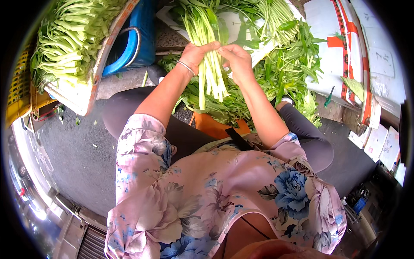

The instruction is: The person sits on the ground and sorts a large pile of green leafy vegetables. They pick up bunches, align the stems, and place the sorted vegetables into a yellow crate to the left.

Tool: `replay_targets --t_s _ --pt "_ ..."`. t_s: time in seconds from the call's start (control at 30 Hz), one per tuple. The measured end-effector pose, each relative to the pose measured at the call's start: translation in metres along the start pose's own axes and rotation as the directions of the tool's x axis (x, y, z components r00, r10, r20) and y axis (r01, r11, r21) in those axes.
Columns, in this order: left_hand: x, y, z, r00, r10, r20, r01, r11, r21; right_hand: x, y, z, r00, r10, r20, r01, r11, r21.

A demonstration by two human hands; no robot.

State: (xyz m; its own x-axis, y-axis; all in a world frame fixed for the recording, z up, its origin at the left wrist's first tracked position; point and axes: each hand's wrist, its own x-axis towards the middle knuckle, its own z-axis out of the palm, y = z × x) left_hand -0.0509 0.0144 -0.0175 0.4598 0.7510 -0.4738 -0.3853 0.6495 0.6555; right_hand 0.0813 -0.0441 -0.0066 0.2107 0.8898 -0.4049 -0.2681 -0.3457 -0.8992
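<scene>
My left hand [194, 56], with a metal bangle at its wrist, is closed around a bunch of green leafy stalks [210, 76], which look like water spinach. The cut ends point down towards me and the leaves lie away from me. Just right of the bunch, my right hand [237, 60] has its thumb and forefinger pinched together at the stalks' edge; whether something thin is between them cannot be told. Beyond my hands, another bunch of stalks [278, 22] lies over a white foam surface [231, 21]. Loose leaves and stems [278, 71] are heaped under and right of my hands.
A foam box lid with taped edges [98, 61] holds piled stalks [68, 42] at the left, beside a blue plastic basket [139, 39] and a yellow crate [21, 81]. White foam boxes [326, 64] with red-and-white tape stand at the right. Something orange [210, 124] lies between my legs.
</scene>
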Motion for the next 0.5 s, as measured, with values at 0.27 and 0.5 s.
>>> replay_targets --t_s 0.27,0.5 --pt "0.004 0.015 -0.005 0.967 0.105 -0.233 -0.121 0.991 -0.056 -0.025 0.049 -0.017 0.981 0.16 -0.108 -0.188 0.924 -0.332" --pt "0.001 0.009 -0.004 0.994 0.025 -0.108 -0.015 0.995 0.095 -0.058 0.071 -0.073 0.899 0.434 0.061 -0.156 0.447 -0.881"
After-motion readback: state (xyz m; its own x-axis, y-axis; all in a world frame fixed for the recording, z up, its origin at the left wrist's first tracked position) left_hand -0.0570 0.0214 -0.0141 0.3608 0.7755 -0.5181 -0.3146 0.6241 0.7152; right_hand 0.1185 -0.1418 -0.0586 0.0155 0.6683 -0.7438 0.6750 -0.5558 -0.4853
